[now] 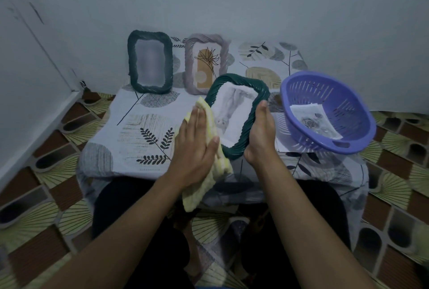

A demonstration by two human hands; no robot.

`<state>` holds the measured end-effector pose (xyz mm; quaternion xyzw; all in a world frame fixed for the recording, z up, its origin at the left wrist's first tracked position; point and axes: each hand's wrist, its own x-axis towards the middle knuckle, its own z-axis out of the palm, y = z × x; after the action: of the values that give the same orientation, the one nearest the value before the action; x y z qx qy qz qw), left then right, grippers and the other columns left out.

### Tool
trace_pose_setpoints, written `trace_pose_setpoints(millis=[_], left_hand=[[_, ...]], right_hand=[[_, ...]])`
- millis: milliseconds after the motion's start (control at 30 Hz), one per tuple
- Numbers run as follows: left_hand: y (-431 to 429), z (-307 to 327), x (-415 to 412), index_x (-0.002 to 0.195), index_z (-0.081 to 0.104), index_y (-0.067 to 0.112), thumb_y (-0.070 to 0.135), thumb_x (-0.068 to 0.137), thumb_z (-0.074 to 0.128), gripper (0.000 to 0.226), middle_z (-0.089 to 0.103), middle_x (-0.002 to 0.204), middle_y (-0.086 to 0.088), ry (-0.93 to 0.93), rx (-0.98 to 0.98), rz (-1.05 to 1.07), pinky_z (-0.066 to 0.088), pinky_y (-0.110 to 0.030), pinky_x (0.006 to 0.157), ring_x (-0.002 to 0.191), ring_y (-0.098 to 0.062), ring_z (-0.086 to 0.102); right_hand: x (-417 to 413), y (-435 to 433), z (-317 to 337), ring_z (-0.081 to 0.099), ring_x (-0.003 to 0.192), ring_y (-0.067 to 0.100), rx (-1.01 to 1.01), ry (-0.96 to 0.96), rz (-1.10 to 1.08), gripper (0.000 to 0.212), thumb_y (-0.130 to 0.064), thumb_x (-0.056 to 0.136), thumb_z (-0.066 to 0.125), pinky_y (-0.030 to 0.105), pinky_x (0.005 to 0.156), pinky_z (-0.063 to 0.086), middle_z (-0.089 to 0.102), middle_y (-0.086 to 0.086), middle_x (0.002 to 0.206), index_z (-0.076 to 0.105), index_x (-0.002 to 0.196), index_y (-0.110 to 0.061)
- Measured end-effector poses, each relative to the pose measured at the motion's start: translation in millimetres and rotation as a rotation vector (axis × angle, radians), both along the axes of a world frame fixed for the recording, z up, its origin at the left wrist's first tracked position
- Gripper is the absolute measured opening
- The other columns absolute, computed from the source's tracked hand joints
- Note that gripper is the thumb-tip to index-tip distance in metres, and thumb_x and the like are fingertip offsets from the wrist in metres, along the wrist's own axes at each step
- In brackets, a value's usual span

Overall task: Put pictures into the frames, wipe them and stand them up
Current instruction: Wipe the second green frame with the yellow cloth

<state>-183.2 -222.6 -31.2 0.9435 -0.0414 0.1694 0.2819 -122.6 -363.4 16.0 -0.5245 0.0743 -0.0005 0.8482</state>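
Note:
My right hand (pixel 261 133) grips the right edge of a dark green rope-pattern frame (pixel 251 112), held tilted above the table with a grey picture inside. My left hand (pixel 197 147) presses a yellow cloth (pixel 209 184) flat against the frame's left side. Two frames stand upright at the back by the wall: a dark green frame (pixel 132 65) and a grey-lilac frame (pixel 190 65) with a flower picture.
A purple plastic basket (pixel 355 126) sits tilted on the right of the leaf-print covered table (pixel 139 130), holding printed pictures (pixel 311 121). A white wall rises directly behind the table. Patterned floor surrounds it; my legs are under the front edge.

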Motion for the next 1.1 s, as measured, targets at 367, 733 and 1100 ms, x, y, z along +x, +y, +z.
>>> trace_pose_setpoints(millis=[367,733,1100], left_hand=[[28.6,47.5,41.7,0.158,0.002,0.009,0.050,0.101,0.013,0.072,0.004,0.167,-0.007,-0.021,-0.008,0.216,0.000,-0.041,0.124,0.153,-0.025,-0.003],[8.2,-6.9,-8.2,0.154,-0.015,0.010,0.047,0.100,0.013,0.072,-0.024,0.163,-0.006,0.035,0.056,-0.139,-0.004,-0.036,0.124,0.150,-0.012,-0.022],[26.9,47.0,42.1,0.158,-0.008,0.012,0.050,0.100,0.010,0.072,-0.011,0.167,-0.004,-0.040,-0.049,0.127,-0.006,-0.032,0.123,0.153,-0.020,-0.012]], right_hand=[[-25.1,19.4,1.6,0.064,0.109,0.046,-0.253,-0.076,0.291,0.053,-0.056,0.096,0.045,0.064,0.095,0.049,0.068,0.026,0.116,0.069,0.116,-0.014],[-3.1,-5.9,7.4,0.069,0.070,0.015,-0.219,-0.045,0.150,0.040,-0.033,0.109,0.035,0.029,0.068,0.055,0.073,-0.003,0.074,0.067,0.097,-0.013],[-19.8,22.0,10.9,0.063,0.110,0.046,-0.183,-0.052,0.232,0.047,-0.046,0.103,0.042,0.064,0.096,0.049,0.068,0.027,0.116,0.068,0.116,-0.008]])
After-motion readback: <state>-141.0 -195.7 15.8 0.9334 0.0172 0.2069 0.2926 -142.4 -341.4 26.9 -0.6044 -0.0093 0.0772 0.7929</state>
